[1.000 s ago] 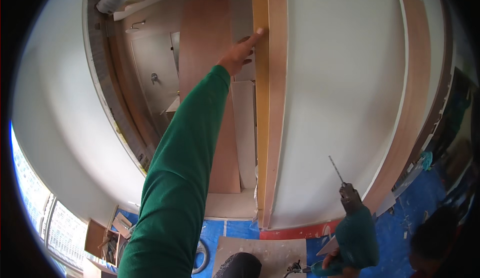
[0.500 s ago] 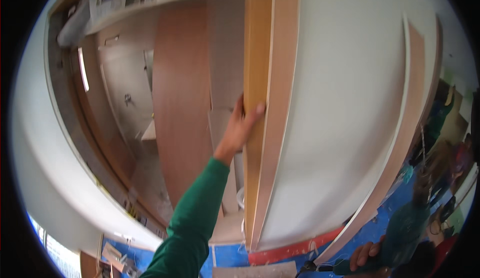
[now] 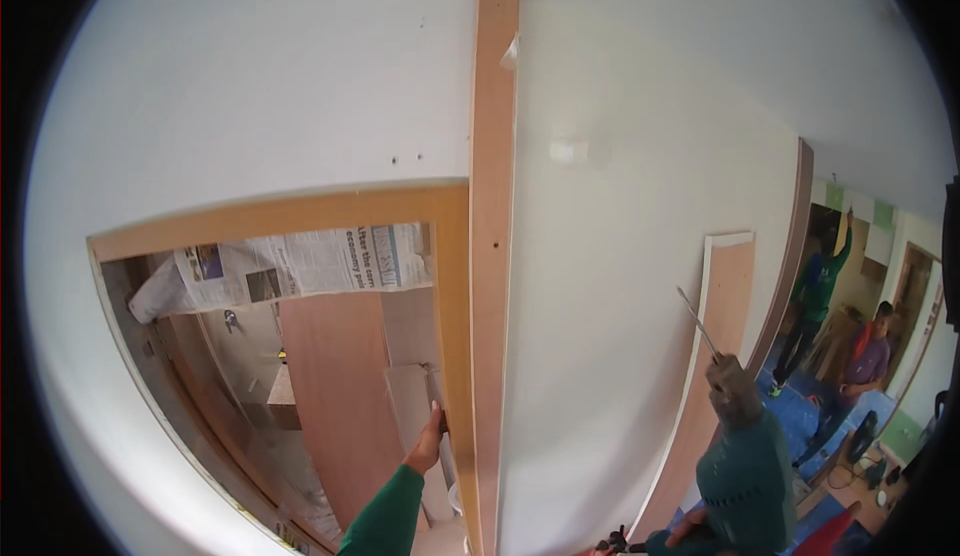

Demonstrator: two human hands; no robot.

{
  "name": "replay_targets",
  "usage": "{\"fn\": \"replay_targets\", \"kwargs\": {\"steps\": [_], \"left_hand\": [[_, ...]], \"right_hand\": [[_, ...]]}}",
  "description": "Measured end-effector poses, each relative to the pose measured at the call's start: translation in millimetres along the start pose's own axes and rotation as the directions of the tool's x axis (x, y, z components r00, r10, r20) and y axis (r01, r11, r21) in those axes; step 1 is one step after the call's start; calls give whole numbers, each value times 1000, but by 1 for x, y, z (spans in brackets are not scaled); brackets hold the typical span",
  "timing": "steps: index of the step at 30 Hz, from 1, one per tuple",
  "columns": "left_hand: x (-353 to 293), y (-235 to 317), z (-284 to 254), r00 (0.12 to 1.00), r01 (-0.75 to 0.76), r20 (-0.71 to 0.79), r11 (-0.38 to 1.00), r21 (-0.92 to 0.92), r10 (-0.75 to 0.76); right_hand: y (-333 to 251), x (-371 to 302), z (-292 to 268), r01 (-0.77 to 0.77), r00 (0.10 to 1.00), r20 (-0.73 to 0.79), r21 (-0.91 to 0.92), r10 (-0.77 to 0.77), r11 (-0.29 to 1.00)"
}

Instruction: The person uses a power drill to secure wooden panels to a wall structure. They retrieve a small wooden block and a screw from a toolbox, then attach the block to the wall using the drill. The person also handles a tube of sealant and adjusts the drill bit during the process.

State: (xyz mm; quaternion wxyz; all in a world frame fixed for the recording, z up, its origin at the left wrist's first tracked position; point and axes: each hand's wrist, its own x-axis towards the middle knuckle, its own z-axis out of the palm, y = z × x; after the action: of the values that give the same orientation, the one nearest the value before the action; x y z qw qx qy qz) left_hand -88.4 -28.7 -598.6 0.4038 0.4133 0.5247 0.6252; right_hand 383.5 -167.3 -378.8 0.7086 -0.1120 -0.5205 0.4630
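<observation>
My left hand (image 3: 427, 446), in a green sleeve, is closed on the inner edge of a wooden door frame (image 3: 452, 286), low on its right upright. Some of its fingers are hidden. Beside that upright, a long pinkish wooden board (image 3: 493, 156) stands upright against the white wall and rises above the frame. In my right hand (image 3: 688, 528), at the lower right, is a teal power drill (image 3: 748, 476). Its long metal bit (image 3: 697, 321) points up and to the left, apart from the board. Most of the right hand is hidden by the drill or cut off by the lower edge.
Newspaper (image 3: 310, 266) covers the top of the doorway. Behind it stands a reddish wooden panel (image 3: 335, 406). Another board (image 3: 728, 296) leans at the right wall. Further right, two people, one in green (image 3: 818, 281) and one in purple (image 3: 868, 361), are over blue floor covering (image 3: 790, 406).
The view has tilted up, showing the frame's top and the upright board's upper end. The drill now sits further left and higher in view. My left hand stays at the door frame.
</observation>
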Motion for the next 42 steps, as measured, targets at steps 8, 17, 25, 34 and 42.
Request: {"fn": "replay_targets", "kwargs": {"steps": [8, 17, 25, 34, 42], "left_hand": [[83, 146, 34, 958, -270, -93, 963, 6, 270], [78, 245, 28, 927, -296, -311, 916, -272, 208], [87, 249, 42, 953, -226, -259, 939, -261, 157], [75, 252, 46, 965, -225, -206, 920, -320, 164], [137, 194, -29, 918, -346, -312, 876, -336, 243]], "right_hand": [[-97, 72, 38, 253, 966, 9, -257, -260, 933], [-136, 216, 123, 353, 929, 207, -251, -306, 901], [-167, 272, 191, 428, 888, 349, -393, -299, 814], [-170, 278, 233, 441, 888, 372, -525, -270, 728], [-161, 277, 247, 578, 802, 460, -442, -381, 685]]}}
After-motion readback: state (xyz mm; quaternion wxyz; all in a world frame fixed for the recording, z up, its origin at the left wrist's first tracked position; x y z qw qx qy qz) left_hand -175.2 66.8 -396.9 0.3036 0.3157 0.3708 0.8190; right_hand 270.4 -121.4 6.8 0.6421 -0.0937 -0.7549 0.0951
